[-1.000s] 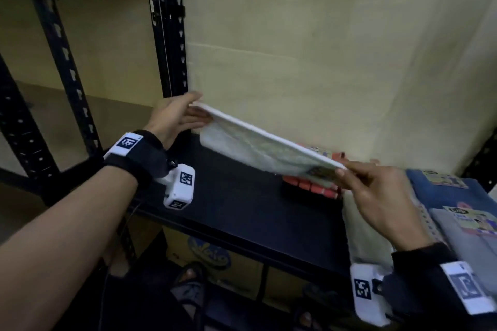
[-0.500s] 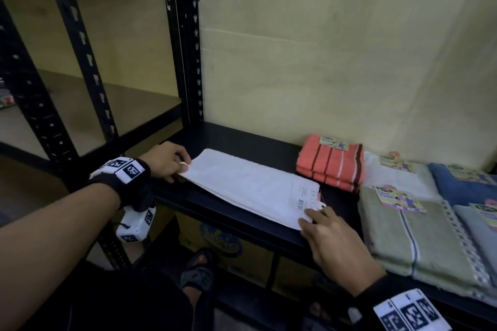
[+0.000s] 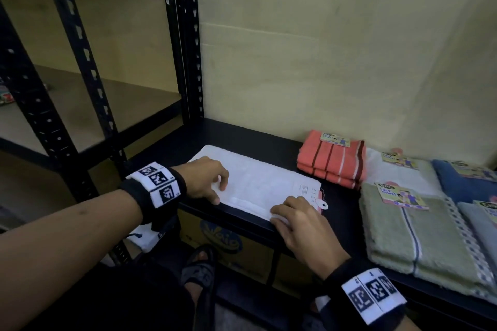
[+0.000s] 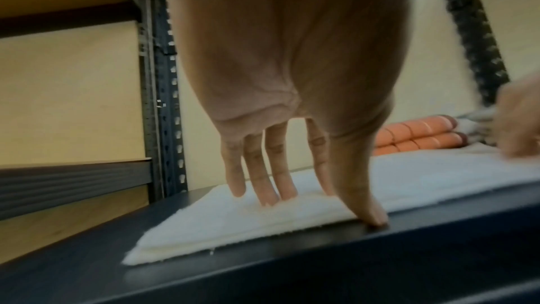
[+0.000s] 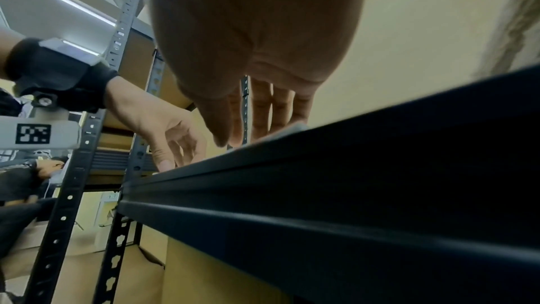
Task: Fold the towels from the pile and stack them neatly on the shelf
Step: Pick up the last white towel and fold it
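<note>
White towel lies flat on the black shelf, near its front edge, folded into a long rectangle, paper tag at its right end. It sits just left of the folded orange striped towel; green towel and the others lie further right.

Left hand: fingers straight-ish, tips down on the towel's left end, thumb at the front edge, per the left wrist view. Nothing pinched. Right hand: fingers laid flat on the near right corner, pressing, not gripping.

Step in hand looks like smoothing and squaring before the next fold or the stacking.

How to do it well:
- keep one hand as anchor, sweep the other outward so layers don't shear
- line the front edge up with the shelf lip; the layered left corner looks slightly splayed in the left wrist view, so square it
- press creases flat before lifting
- tuck the tag so it doesn't bulk the stack

Risk: the towel sits close to the lip, so a forward drag could slide it off.
</note>
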